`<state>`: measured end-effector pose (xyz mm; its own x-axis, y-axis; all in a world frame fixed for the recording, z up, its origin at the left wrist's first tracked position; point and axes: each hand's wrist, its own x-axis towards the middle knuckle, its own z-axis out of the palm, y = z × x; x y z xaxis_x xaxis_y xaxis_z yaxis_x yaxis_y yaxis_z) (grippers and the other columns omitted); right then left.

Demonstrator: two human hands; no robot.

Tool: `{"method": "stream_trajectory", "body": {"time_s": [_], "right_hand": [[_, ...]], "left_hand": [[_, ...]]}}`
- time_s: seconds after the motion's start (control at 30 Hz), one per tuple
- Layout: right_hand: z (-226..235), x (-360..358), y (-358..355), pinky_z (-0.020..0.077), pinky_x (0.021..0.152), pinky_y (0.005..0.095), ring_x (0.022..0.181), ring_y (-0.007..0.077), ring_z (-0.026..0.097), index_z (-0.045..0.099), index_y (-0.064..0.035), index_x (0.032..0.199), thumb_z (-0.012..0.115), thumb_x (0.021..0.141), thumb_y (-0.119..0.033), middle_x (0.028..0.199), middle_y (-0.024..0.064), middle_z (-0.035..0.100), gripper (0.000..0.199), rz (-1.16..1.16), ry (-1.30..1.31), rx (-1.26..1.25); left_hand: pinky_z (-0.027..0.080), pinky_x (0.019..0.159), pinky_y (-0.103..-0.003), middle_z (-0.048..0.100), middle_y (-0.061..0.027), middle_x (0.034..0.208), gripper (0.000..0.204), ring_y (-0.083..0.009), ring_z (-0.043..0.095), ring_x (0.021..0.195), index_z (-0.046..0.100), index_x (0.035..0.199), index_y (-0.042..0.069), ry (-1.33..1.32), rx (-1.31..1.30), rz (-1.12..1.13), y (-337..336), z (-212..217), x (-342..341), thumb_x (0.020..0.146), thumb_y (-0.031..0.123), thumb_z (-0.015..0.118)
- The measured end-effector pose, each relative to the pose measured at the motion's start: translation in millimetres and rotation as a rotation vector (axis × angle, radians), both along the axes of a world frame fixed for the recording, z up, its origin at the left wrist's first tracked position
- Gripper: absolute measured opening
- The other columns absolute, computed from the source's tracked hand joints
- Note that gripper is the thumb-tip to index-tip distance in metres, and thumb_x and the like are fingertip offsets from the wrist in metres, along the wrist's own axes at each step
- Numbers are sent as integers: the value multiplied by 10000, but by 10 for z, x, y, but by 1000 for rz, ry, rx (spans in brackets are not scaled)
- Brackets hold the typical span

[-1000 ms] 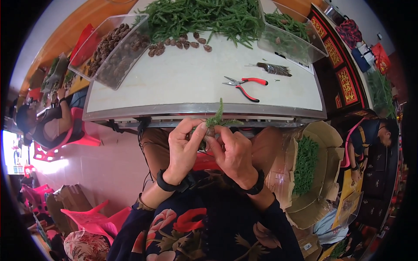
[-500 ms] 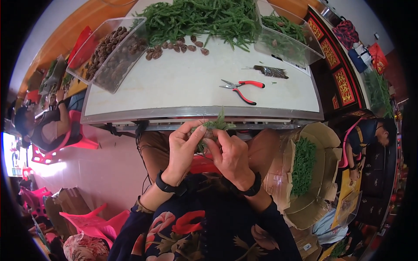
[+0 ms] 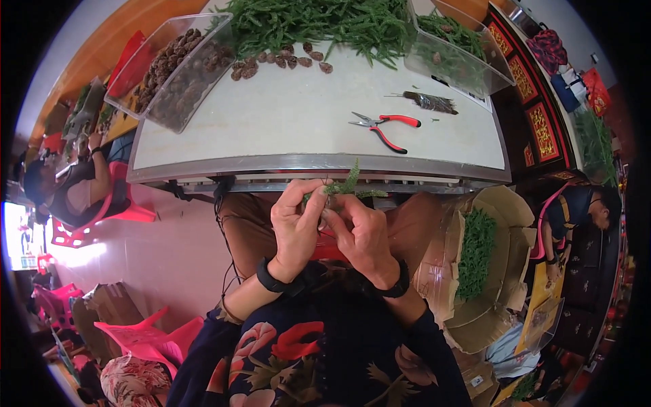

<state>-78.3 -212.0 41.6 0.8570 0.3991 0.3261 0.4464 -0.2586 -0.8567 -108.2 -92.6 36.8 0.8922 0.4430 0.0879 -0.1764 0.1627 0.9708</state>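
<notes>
Just in front of the table's near edge, above my lap, my two hands meet with fingertips pinched together. My left hand (image 3: 297, 224) and my right hand (image 3: 364, 236) both grip a small green artificial sprig (image 3: 350, 182), whose leafy tips stick up and out to the right. Its lower part is hidden by my fingers, so I cannot make out what else they hold. On the white tabletop (image 3: 271, 122) beyond lie red-handled long-nose pliers (image 3: 375, 123), jaws apart. Behind them is a dark bundle of thin wires (image 3: 434, 102).
A clear bin of pine cones (image 3: 173, 74) stands at the table's left, with loose pine cones (image 3: 280, 61) beside it. Green sprigs (image 3: 319, 27) are heaped at the back, near another clear bin (image 3: 468, 68). A cardboard box (image 3: 505, 258) sits right of my legs. Other people work on both sides.
My view has shifted slightly, so the table sits higher and farther right. Both hands keep their pinch, and the sprig's tip now stands more upright between them.
</notes>
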Motion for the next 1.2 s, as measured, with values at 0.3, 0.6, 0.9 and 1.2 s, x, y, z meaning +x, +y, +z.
{"method": "stream_trajectory", "body": {"time_s": [0.3, 0.6, 0.9, 1.2], "right_hand": [[241, 195, -177, 452, 493, 265, 533, 143, 619, 635, -6, 992, 688, 865, -99, 634, 89, 646, 167, 72, -59, -43], [120, 1545, -815, 435, 899, 438, 1139, 317, 529, 558, -36, 1190, 728, 771, -248, 1187, 165, 581, 499, -11, -363, -692], [-29, 1716, -575, 430, 864, 475, 1062, 351, 520, 541, -42, 1134, 651, 748, -138, 1080, 165, 561, 412, 32, -381, -1036], [-188, 1894, -551, 442, 806, 462, 988, 359, 532, 511, -50, 1137, 635, 750, -115, 1028, 179, 558, 412, -16, -345, -933]], "left_hand": [[386, 496, -179, 618, 4, 811, 105, -21, 516, 595, 665, 997, 13, 107, -150, -16, 225, -36, -15, 938, 63, 594], [489, 765, -221, 672, -29, 941, 96, -82, 610, 811, 648, 968, -2, 133, -276, -218, 457, 111, -16, 937, 54, 577], [466, 689, -218, 667, -42, 915, 107, -76, 594, 781, 646, 988, 3, 191, -264, -441, 532, 228, 126, 949, 75, 577], [491, 801, -252, 660, -63, 986, 85, -115, 607, 872, 632, 989, 10, 159, -441, -592, 508, 234, 276, 935, 57, 585]]}}
